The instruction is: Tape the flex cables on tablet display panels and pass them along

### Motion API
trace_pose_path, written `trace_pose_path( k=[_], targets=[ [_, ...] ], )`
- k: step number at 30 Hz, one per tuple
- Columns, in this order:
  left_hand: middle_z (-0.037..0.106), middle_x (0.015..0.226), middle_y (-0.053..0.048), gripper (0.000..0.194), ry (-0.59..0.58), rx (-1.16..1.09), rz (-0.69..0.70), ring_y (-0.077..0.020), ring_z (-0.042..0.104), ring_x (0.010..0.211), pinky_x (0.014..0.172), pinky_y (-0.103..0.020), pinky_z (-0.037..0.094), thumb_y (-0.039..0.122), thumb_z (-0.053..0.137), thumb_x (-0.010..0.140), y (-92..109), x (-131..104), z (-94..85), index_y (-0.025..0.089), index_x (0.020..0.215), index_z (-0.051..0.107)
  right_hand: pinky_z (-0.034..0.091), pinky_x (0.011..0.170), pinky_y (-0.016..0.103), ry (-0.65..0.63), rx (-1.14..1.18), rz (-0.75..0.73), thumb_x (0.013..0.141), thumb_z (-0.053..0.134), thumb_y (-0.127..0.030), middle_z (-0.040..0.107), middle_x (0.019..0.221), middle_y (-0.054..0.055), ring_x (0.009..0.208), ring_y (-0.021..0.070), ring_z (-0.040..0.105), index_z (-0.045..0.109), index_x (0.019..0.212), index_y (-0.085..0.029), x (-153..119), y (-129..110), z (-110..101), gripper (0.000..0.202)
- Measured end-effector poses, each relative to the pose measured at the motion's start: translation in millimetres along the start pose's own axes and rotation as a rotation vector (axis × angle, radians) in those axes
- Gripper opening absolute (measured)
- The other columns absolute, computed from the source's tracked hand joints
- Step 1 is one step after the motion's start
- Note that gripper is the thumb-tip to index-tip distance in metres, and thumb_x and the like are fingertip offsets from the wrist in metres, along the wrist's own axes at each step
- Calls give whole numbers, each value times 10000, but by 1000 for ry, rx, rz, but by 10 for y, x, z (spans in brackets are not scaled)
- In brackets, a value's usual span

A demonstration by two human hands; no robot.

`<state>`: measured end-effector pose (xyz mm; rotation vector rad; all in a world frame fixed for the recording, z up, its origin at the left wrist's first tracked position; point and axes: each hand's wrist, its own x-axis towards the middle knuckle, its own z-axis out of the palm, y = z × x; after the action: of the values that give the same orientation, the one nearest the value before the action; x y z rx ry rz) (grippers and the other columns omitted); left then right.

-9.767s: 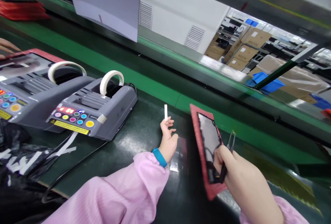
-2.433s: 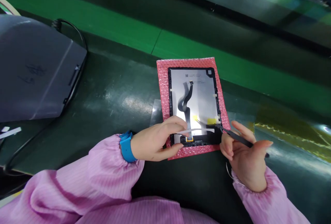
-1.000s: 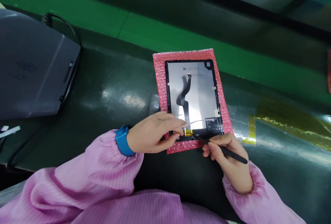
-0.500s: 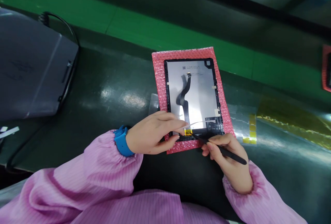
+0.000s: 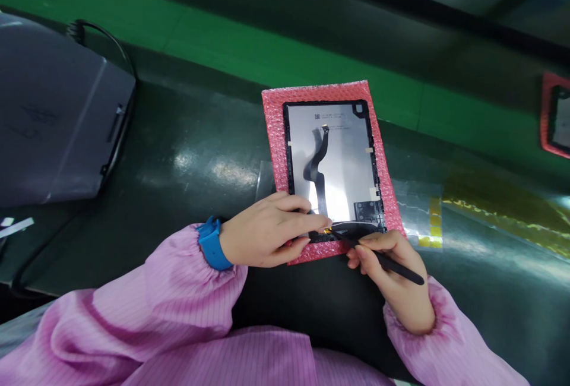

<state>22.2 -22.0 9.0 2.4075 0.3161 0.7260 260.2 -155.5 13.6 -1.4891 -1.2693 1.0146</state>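
Your right hand (image 5: 396, 291) pinches black tweezers (image 5: 401, 268); your left hand (image 5: 271, 231), half-curled, has fingertips at yellow patch (image 5: 328, 230), grip on white strip (image 5: 358, 222) unclear; panel (image 5: 347, 166) lies on pink bubble wrap (image 5: 275, 136); likely patch-pressing step, next move calls for steady tweezer tips
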Motion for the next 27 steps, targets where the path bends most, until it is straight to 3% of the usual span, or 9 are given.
trace_pose_path(
  k=[4, 7, 10, 12, 14, 16, 20, 23, 27],
  targets=[
    [730, 919, -55, 340, -55, 68, -23, -239, 630, 996, 777, -331, 504, 83, 496, 964, 22, 1, 20, 181, 1288, 528, 543, 497, 238, 25, -13, 13, 948, 727, -208, 753, 761, 5, 595, 149, 719, 634, 935, -235, -26, 15, 2, 98],
    [726, 913, -53, 342, -73, 103, -33, -244, 620, 1023, 816, -348, 503, 91, 485, 975, 49, 0, 47, 188, 1299, 538, 508, 461, 241, 157, 66, -20, 1002, 671, -279, 751, 753, -1, 574, 150, 695, 619, 1021, -252, 7, -4, -19, 61],
    [727, 919, -55, 348, -61, 128, -51, -245, 613, 1010, 811, -357, 497, 101, 470, 981, 74, -5, 69, 190, 1313, 528, 549, 535, 293, 238, 89, -114, 1065, 559, -360, 794, 887, 38, 705, 188, 744, 612, 1104, -269, 138, -66, -59, 113],
    [728, 930, -55, 359, -57, 122, -73, -246, 615, 1008, 802, -358, 492, 107, 457, 980, 83, -9, 72, 194, 1323, 519, 611, 688, 361, 166, 61, -147, 1009, 665, -355, 804, 1046, 66, 864, 219, 772, 615, 1046, -269, 273, -136, -71, 107],
    [731, 951, -58, 370, -62, 107, -83, -249, 618, 1012, 802, -363, 491, 112, 455, 975, 86, -11, 68, 192, 1331, 515, 625, 820, 408, 38, 90, -131, 874, 836, -310, 799, 1120, 65, 959, 238, 773, 581, 947, -267, 421, -220, -49, 269],
    [734, 975, -62, 369, -66, 98, -84, -251, 622, 1011, 808, -368, 492, 115, 464, 966, 86, -12, 58, 188, 1323, 523, 625, 838, 403, -73, 168, -102, 784, 912, -287, 810, 1068, 47, 939, 232, 775, 527, 883, -266, 556, -300, 11, 399],
    [728, 1003, -67, 347, -65, 87, -91, -246, 636, 1002, 826, -367, 501, 110, 474, 953, 90, -10, 45, 189, 1278, 568, 632, 760, 381, -212, 307, -117, 819, 883, -279, 792, 797, -8, 802, 210, 765, 457, 796, -261, 744, -398, 151, 427],
    [720, 1040, -79, 398, -42, 88, -119, -239, 646, 1008, 855, -369, 512, 147, 488, 971, 90, -15, 48, 178, 1365, 534, 625, 676, 356, -187, 332, -124, 822, 881, -290, 767, 728, -22, 727, 206, 755, 429, 769, -261, 832, -452, 147, 456],
    [725, 1138, -111, 433, 11, 206, -128, -262, 620, 1081, 905, -396, 491, 203, 493, 1007, 86, -35, 68, 145, 1436, 488, 605, 603, 330, 1, 247, -147, 750, 937, -335, 778, 731, -10, 656, 211, 754, 404, 758, -263, 955, -593, -14, 539]
  ],
)
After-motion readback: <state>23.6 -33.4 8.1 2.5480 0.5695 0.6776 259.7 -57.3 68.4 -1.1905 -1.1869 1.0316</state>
